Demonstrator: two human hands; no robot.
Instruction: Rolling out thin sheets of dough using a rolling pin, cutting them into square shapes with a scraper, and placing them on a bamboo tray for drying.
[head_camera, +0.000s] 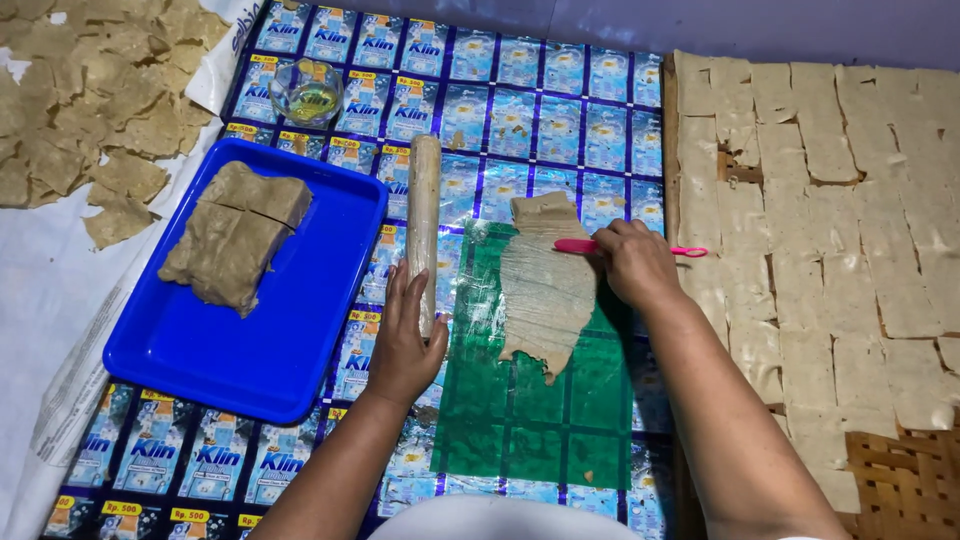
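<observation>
Item one, nearest me: my left hand (404, 345), fingers loose and flat, rests on the lower end of a wooden rolling pin (424, 225) that runs away from it.

Item two: my right hand (636, 262), closed around a pink comb (585, 246), whose teeth lie on the upper part of a thin sheet of dough (545, 288).

Item three: that sheet, ridged and ragged-edged, lies between the two hands on a green plastic film (530, 420).

Item four: a blue tray (250, 350), left of my left hand, holds a cut block of brown dough (232, 238).

Item five: beyond the tray, a small glass bowl (306, 92) of yellowish liquid.

Item six: right of my right hand, rows of pale rectangular pieces (830, 230) lie on a woven mat (900, 480).

Item seven: far left, loose dry flakes (90, 110) on a white sheet (40, 300).
</observation>
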